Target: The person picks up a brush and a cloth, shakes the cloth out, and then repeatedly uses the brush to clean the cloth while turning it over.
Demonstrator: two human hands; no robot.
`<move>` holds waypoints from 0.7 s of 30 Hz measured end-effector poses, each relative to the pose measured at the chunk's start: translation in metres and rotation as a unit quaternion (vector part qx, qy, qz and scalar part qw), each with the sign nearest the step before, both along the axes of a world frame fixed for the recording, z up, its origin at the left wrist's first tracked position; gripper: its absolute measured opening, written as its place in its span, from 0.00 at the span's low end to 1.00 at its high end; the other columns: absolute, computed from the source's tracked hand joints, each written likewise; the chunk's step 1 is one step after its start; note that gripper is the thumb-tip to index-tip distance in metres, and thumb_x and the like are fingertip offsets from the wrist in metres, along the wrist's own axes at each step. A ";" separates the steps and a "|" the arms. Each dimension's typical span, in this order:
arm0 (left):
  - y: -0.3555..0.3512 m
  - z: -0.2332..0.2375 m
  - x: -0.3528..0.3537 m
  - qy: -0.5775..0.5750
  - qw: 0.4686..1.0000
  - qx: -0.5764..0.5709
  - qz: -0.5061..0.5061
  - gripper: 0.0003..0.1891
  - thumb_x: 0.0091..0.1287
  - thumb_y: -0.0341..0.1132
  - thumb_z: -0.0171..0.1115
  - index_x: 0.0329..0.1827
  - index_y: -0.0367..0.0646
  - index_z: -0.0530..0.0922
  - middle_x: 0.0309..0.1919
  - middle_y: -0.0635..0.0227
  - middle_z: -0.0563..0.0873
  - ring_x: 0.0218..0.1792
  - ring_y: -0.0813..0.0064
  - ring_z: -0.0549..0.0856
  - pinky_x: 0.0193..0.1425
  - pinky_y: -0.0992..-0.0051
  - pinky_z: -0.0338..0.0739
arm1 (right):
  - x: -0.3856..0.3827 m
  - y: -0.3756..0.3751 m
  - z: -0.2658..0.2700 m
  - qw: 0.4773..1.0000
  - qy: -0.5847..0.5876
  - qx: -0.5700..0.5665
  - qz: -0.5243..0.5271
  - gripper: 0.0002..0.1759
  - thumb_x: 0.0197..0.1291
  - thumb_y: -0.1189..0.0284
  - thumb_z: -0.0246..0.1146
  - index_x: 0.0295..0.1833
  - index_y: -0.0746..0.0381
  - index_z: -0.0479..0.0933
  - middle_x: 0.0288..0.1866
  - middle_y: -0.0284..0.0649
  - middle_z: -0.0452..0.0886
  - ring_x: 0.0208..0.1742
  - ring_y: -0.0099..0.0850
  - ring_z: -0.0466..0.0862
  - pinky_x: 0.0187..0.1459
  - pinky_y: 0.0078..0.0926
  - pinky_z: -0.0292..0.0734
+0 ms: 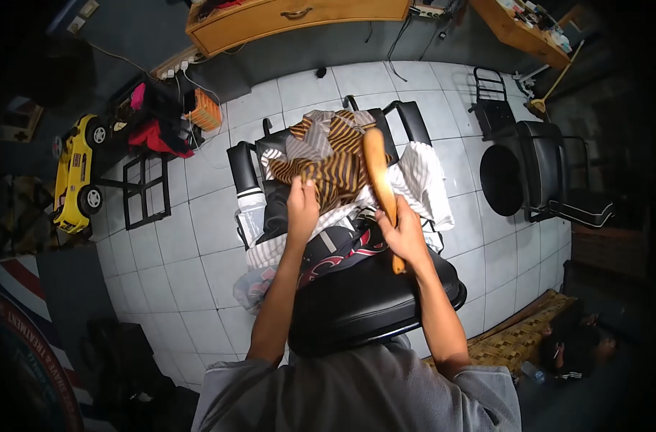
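My right hand (pixel 402 232) is closed around the narrow handle of a long, curved wooden brush-like tool (pixel 375 162). The tool's wide end points away from me, and any bristles are hidden. My left hand (pixel 303 209) pinches the near left edge of a brown-and-black striped cloth (pixel 335 176), which lies crumpled over the seat of a black barber-style chair (pixel 364 302). A grey striped cloth (pixel 310 144) is bunched with it. White striped cloth (pixel 421 183) spreads beneath and to the right. Dark fabric with red and white print (pixel 342 255) lies nearer me.
A black chair (pixel 540 173) with a round seat stands right. At left are a yellow toy car (pixel 76 173), a black metal frame (pixel 146 191) and an orange basket (pixel 203 110). A wooden drawer (pixel 299 25) is ahead. A person (pixel 583 342) is at lower right.
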State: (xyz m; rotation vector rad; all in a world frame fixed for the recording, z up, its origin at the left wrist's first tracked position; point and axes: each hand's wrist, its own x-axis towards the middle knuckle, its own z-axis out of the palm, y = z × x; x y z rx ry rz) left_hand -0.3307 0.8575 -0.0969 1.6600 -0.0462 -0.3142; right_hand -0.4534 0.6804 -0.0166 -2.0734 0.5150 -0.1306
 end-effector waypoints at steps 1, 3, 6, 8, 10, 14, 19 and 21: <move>-0.001 0.022 0.004 0.025 0.995 -0.101 -0.008 0.09 0.75 0.39 0.44 0.46 0.46 0.70 0.27 0.81 0.72 0.25 0.92 0.73 0.21 0.86 0.67 | 0.003 0.000 0.013 0.999 0.019 0.048 -0.006 0.18 0.59 0.69 0.61 0.49 0.68 0.69 0.31 0.53 0.78 0.35 0.47 0.81 0.40 0.34 0.74; -0.004 0.060 0.007 0.046 0.975 -0.219 0.010 0.10 0.75 0.36 0.43 0.52 0.42 0.69 0.37 0.72 0.79 0.35 0.85 0.79 0.34 0.83 0.76 | 0.003 0.000 0.015 0.987 -0.062 0.146 0.006 0.23 0.55 0.69 0.67 0.52 0.67 0.68 0.41 0.44 0.79 0.40 0.32 0.79 0.45 0.29 0.74; -0.014 0.144 -0.021 0.054 0.916 -0.398 -0.015 0.15 0.74 0.32 0.44 0.60 0.37 0.66 0.55 0.62 0.77 0.55 0.74 0.77 0.60 0.72 0.73 | 0.002 0.015 0.028 0.979 -0.153 0.124 0.048 0.36 0.43 0.71 0.76 0.57 0.66 0.65 0.49 0.38 0.77 0.44 0.27 0.78 0.48 0.27 0.74; -0.014 0.181 -0.058 0.034 0.906 -0.405 -0.117 0.18 0.73 0.32 0.48 0.63 0.37 0.64 0.58 0.61 0.75 0.58 0.73 0.75 0.63 0.70 0.69 | 0.002 0.037 0.043 0.938 -0.202 0.278 0.047 0.41 0.41 0.71 0.77 0.61 0.66 0.65 0.54 0.40 0.75 0.53 0.29 0.76 0.54 0.27 0.72; -0.004 0.199 -0.087 -0.032 0.917 -0.321 -0.233 0.19 0.69 0.27 0.53 0.61 0.34 0.65 0.56 0.62 0.73 0.56 0.76 0.73 0.61 0.72 0.69 | -0.014 0.035 0.025 0.934 -0.203 0.279 0.096 0.35 0.47 0.71 0.73 0.62 0.63 0.68 0.59 0.38 0.73 0.58 0.31 0.74 0.58 0.29 0.70; 0.042 0.204 -0.104 -0.357 0.926 0.006 -0.122 0.34 0.53 0.34 0.72 0.62 0.35 0.66 0.63 0.52 0.64 0.61 0.62 0.71 0.64 0.66 0.67 | -0.034 0.045 0.024 0.924 -0.182 0.335 0.017 0.33 0.53 0.71 0.70 0.65 0.62 0.66 0.63 0.40 0.71 0.61 0.32 0.73 0.60 0.31 0.71; 0.089 0.137 -0.136 -0.213 0.947 0.045 -0.237 0.63 0.31 0.50 0.82 0.71 0.39 0.54 0.70 0.42 0.48 0.72 0.46 0.50 0.74 0.58 0.49 | -0.080 0.078 0.078 0.801 -0.051 0.596 -0.023 0.20 0.57 0.82 0.62 0.56 0.66 0.71 0.51 0.43 0.78 0.49 0.33 0.81 0.45 0.31 0.81; 0.120 0.056 -0.154 -0.344 0.911 0.083 -0.213 0.39 0.49 0.40 0.70 0.65 0.39 0.64 0.66 0.53 0.63 0.67 0.54 0.62 0.71 0.59 0.56 | -0.092 0.104 0.092 0.809 -0.022 0.587 0.029 0.19 0.56 0.83 0.62 0.55 0.67 0.72 0.49 0.42 0.79 0.48 0.31 0.81 0.44 0.30 0.80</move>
